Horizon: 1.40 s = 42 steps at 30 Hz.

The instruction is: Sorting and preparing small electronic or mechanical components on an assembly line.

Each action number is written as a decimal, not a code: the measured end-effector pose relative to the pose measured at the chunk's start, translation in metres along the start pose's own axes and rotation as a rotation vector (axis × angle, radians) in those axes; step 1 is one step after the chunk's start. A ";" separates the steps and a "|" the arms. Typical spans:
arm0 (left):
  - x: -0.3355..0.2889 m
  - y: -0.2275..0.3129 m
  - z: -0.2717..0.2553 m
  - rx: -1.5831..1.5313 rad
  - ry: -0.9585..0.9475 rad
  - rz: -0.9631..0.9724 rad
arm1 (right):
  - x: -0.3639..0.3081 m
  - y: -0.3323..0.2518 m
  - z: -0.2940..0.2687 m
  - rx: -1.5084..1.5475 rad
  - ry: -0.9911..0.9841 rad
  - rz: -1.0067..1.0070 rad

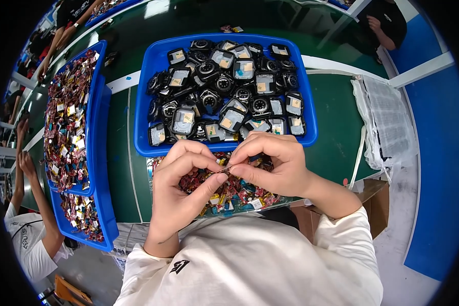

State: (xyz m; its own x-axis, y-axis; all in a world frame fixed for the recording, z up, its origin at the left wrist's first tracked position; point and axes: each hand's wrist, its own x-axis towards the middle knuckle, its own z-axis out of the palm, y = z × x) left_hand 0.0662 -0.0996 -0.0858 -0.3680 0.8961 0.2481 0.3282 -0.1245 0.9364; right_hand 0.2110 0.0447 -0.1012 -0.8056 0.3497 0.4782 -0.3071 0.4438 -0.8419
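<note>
My left hand [181, 186] and my right hand [278, 163] meet in front of me, each with thumb and forefinger pinched together. Between the fingertips is a small thin part [225, 169], mostly covered, so its exact kind is unclear. Below lies a heap of small electronic parts [224, 196], red, yellow, blue and white, in a shallow clear tray. Just beyond my fingers stands a blue tray [312, 109] full of black smartwatch cases [209, 102], many showing round dark sensor backs, others with pale stickers.
At the left, stacked blue bins [108, 112] hold more small coloured parts [69, 127]. White bubble-wrap-like packaging [387, 120] hangs at the table's right edge, above a cardboard box [377, 204]. Other people work at the far left and far right of the green table [336, 102].
</note>
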 end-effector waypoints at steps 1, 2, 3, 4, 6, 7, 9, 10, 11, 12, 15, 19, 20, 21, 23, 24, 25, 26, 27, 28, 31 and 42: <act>-0.001 -0.001 0.000 -0.003 -0.001 0.002 | 0.001 -0.002 0.000 -0.004 0.001 0.000; -0.001 -0.001 0.000 -0.122 0.011 -0.053 | 0.003 -0.006 0.002 0.017 0.001 0.029; -0.001 -0.002 0.000 -0.241 0.024 -0.109 | 0.005 -0.007 0.003 0.038 0.002 0.057; -0.002 -0.002 0.001 -0.321 0.035 -0.104 | 0.002 0.000 0.005 0.062 -0.040 0.031; -0.004 -0.005 0.003 -0.369 0.091 -0.098 | 0.000 -0.001 0.004 0.018 -0.064 0.064; -0.004 -0.006 0.004 -0.416 0.149 -0.090 | 0.000 -0.003 0.003 -0.027 -0.090 0.095; -0.004 -0.006 0.005 -0.434 0.142 -0.078 | -0.001 -0.007 0.000 -0.001 -0.099 0.153; -0.005 -0.006 0.006 -0.483 0.162 -0.102 | -0.002 -0.009 0.000 0.103 -0.069 0.234; -0.006 -0.007 0.007 -0.532 0.182 -0.125 | -0.002 -0.010 0.000 0.207 -0.038 0.315; -0.007 -0.008 0.007 -0.532 0.181 -0.126 | -0.002 -0.009 0.000 0.207 -0.038 0.316; -0.008 -0.008 0.005 -0.510 0.189 -0.140 | 0.000 -0.004 0.002 0.113 0.004 0.190; -0.006 0.003 0.013 -0.454 0.188 -0.175 | 0.000 -0.002 0.004 -0.023 0.029 0.115; -0.006 0.001 0.013 -0.400 0.148 -0.213 | -0.001 0.000 0.004 -0.048 0.037 0.078; -0.007 -0.001 0.013 -0.345 0.108 -0.251 | -0.001 0.001 0.004 -0.050 0.036 0.079; -0.006 -0.003 0.012 -0.306 0.133 -0.263 | 0.001 0.002 0.001 -0.185 0.007 -0.029; -0.005 -0.005 0.009 -0.105 0.103 -0.126 | 0.001 0.002 0.001 -0.185 0.007 -0.029; -0.004 -0.007 0.006 0.096 0.072 0.010 | 0.002 0.002 0.001 -0.208 0.021 -0.071; -0.003 -0.007 0.006 0.095 0.072 0.010 | 0.002 0.003 0.001 -0.230 0.036 -0.113; -0.002 -0.007 0.007 0.097 0.070 0.061 | 0.002 0.001 0.001 -0.231 0.037 -0.113; -0.001 -0.006 0.007 0.100 0.070 0.109 | 0.003 -0.001 0.001 -0.159 0.048 -0.091; -0.008 -0.001 0.010 -0.245 0.118 -0.180 | 0.001 -0.008 -0.002 0.007 0.064 0.055; -0.005 -0.006 0.008 -0.350 -0.050 -0.094 | -0.001 -0.007 -0.006 0.705 -0.094 0.282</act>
State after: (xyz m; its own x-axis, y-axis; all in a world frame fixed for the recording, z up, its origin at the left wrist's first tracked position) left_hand 0.0725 -0.0999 -0.0945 -0.3362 0.9293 0.1529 -0.0259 -0.1714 0.9849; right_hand 0.2175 0.0459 -0.0942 -0.9313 0.2862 0.2252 -0.3091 -0.2942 -0.9044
